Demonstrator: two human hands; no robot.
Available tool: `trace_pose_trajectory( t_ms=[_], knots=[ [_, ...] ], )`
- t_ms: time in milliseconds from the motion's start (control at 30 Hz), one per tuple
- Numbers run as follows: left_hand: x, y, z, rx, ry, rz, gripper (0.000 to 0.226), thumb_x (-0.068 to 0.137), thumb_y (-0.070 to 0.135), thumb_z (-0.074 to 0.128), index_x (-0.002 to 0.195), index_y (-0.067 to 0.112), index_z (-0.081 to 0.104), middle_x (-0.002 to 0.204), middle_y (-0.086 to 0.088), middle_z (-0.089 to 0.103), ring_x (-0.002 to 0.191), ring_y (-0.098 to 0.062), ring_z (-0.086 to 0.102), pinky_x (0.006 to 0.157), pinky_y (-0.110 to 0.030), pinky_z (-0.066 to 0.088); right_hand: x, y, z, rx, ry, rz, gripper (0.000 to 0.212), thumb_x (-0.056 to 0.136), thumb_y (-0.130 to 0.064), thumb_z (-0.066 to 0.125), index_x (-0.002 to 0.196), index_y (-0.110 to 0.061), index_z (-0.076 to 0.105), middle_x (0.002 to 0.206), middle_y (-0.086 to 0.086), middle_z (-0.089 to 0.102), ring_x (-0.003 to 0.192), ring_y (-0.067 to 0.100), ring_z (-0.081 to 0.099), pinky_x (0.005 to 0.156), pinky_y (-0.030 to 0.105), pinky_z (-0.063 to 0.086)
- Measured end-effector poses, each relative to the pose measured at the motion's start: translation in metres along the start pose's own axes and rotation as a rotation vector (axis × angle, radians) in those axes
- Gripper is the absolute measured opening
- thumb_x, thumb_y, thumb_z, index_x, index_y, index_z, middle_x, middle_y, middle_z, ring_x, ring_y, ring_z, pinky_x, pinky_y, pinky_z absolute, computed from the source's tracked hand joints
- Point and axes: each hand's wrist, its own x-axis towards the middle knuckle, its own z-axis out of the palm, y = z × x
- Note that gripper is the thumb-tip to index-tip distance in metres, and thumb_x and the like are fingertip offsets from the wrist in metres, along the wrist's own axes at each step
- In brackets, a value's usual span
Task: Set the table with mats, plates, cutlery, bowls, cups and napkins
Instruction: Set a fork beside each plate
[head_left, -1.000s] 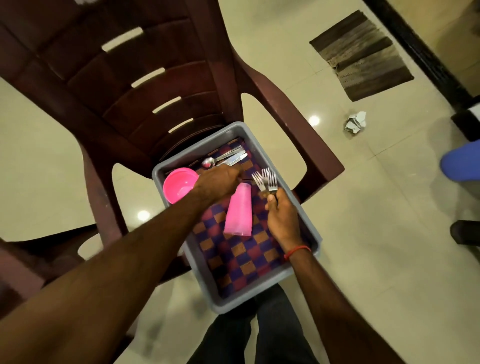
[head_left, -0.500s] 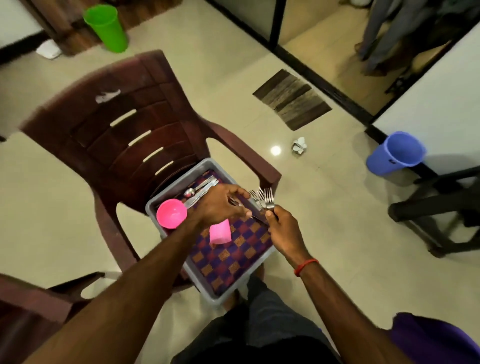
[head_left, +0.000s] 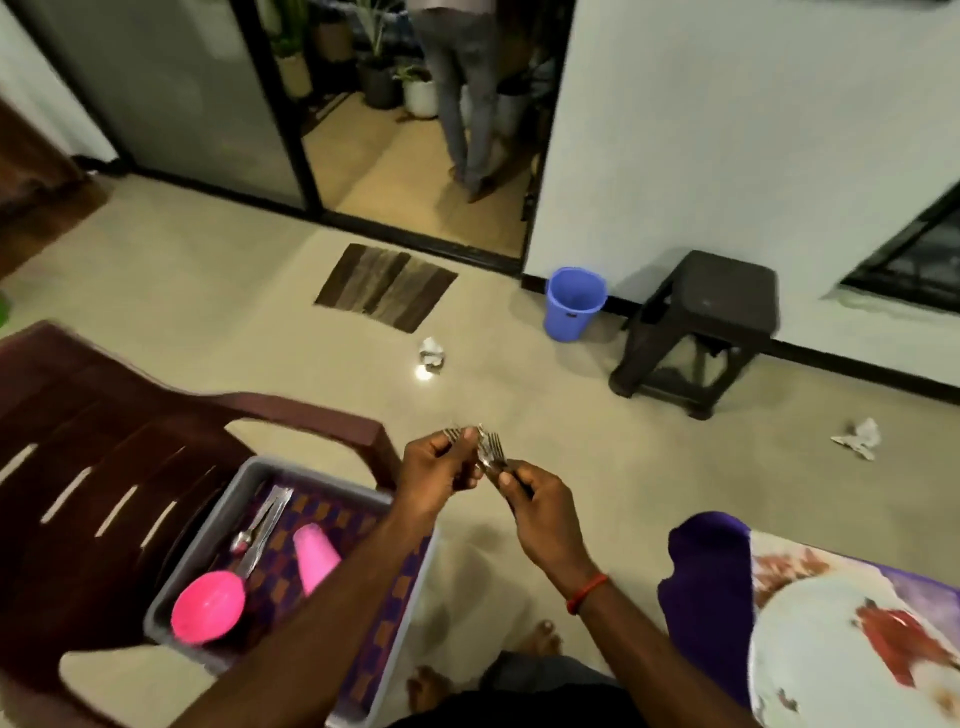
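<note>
Forks (head_left: 492, 451) held in both hands over floor (head_left: 519, 389), beside chair (head_left: 130, 441).
L hand (head_left: 434, 467) & R hand (head_left: 532, 496) both curled on handles; fork count blurred. L forearm hides part of tray (head_left: 205, 540) w/ pink bowl (head_left: 208, 605), cup (head_left: 314, 553). Plate (head_left: 821, 623) cut off, surface (head_left: 701, 571) bottom-right.

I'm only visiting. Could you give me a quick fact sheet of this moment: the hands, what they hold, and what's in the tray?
Left hand: fingers curled round forks
Right hand: grips more forks, tines up, close to the left hand
Tray: grey, on the brown chair
In tray: pink bowl, pink cup on its side, loose cutlery, checked mat
Lower right: patterned plate on purple cloth
</note>
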Motion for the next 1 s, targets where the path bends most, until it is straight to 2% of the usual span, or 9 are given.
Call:
trace_pose_trajectory(
  t_ms=[67, 200, 267, 400, 533, 633, 733, 867, 1000],
  knots=[
    [0.004, -0.003, 0.029, 0.004, -0.083, -0.033, 0.030, 0.099, 0.026, 0.062, 0.091, 0.000, 0.074, 0.063, -0.014, 0.063, 0.049, -0.017, 0.055, 0.051, -0.026, 0.047, 0.001, 0.005, -0.023, 0.003, 0.020, 0.012, 0.019, 0.100, -0.014, 0.058, 0.100, -0.020, 0.076, 0.069, -0.024, 0.064, 0.068, -0.001, 0.059, 0.064, 0.014, 0.040],
    [0.003, -0.005, 0.094, 0.009, -0.252, -0.126, 0.037, 0.104, 0.031, 0.053, 0.098, 0.001, 0.075, 0.075, -0.016, 0.069, 0.060, -0.021, 0.061, 0.060, -0.029, 0.055, 0.005, 0.033, -0.077, -0.051, 0.103, 0.038, 0.019, 0.098, -0.026, 0.059, 0.102, -0.021, 0.077, 0.067, -0.017, 0.066, 0.065, 0.004, 0.061, 0.064, 0.026, 0.045],
    [0.004, -0.003, 0.123, 0.054, -0.323, -0.136, 0.037, 0.105, 0.029, 0.052, 0.102, 0.000, 0.074, 0.082, -0.015, 0.071, 0.068, -0.023, 0.065, 0.064, -0.030, 0.058, 0.007, 0.047, -0.101, -0.088, 0.115, 0.064, 0.017, 0.098, -0.025, 0.059, 0.102, -0.026, 0.076, 0.061, -0.018, 0.059, 0.061, 0.000, 0.056, 0.062, 0.022, 0.040],
    [0.011, -0.001, 0.175, 0.173, -0.455, -0.130, 0.033, 0.104, 0.028, 0.052, 0.105, 0.002, 0.072, 0.083, -0.013, 0.071, 0.068, -0.019, 0.067, 0.064, -0.027, 0.059, 0.007, 0.066, -0.146, -0.116, 0.175, 0.083, 0.017, 0.096, -0.028, 0.058, 0.103, -0.033, 0.072, 0.066, 0.003, 0.064, 0.058, 0.004, 0.052, 0.061, 0.023, 0.038],
    [0.016, -0.004, 0.220, 0.294, -0.571, -0.148, 0.029, 0.105, 0.022, 0.053, 0.100, 0.001, 0.072, 0.081, -0.013, 0.071, 0.069, -0.018, 0.067, 0.063, -0.026, 0.058, 0.003, 0.083, -0.180, -0.067, 0.255, 0.147, 0.019, 0.094, -0.019, 0.063, 0.105, -0.024, 0.078, 0.075, -0.004, 0.073, 0.063, -0.006, 0.058, 0.063, 0.014, 0.038],
    [0.018, -0.011, 0.249, 0.380, -0.605, -0.168, 0.028, 0.106, 0.014, 0.048, 0.094, 0.001, 0.069, 0.077, -0.010, 0.069, 0.071, -0.022, 0.064, 0.059, -0.027, 0.055, -0.004, 0.097, -0.195, -0.013, 0.312, 0.207, 0.018, 0.094, -0.015, 0.064, 0.103, -0.020, 0.079, 0.066, -0.016, 0.066, 0.063, 0.002, 0.058, 0.062, 0.022, 0.043],
    [0.015, -0.023, 0.275, 0.467, -0.610, -0.149, 0.032, 0.105, 0.013, 0.042, 0.089, 0.004, 0.068, 0.070, -0.002, 0.067, 0.066, -0.020, 0.058, 0.053, -0.025, 0.045, -0.009, 0.107, -0.203, 0.047, 0.390, 0.266, 0.019, 0.095, -0.015, 0.063, 0.105, -0.014, 0.079, 0.077, -0.002, 0.073, 0.067, 0.011, 0.062, 0.065, 0.032, 0.046],
    [0.016, -0.043, 0.307, 0.594, -0.601, -0.102, 0.036, 0.105, 0.018, 0.040, 0.082, 0.011, 0.068, 0.071, 0.002, 0.067, 0.072, -0.019, 0.057, 0.060, -0.029, 0.039, -0.015, 0.117, -0.210, 0.147, 0.536, 0.379, 0.019, 0.096, -0.015, 0.064, 0.109, -0.012, 0.078, 0.063, -0.023, 0.060, 0.060, -0.007, 0.056, 0.061, 0.014, 0.038],
    [0.022, -0.055, 0.337, 0.418, -0.619, -0.332, 0.030, 0.106, 0.020, 0.043, 0.094, 0.004, 0.065, 0.084, -0.013, 0.070, 0.081, -0.027, 0.066, 0.070, -0.035, 0.052, -0.018, 0.120, -0.218, 0.166, 0.636, 0.445, 0.022, 0.099, -0.021, 0.061, 0.108, -0.012, 0.078, 0.057, -0.024, 0.060, 0.056, -0.008, 0.055, 0.059, 0.011, 0.034]
  ],
)
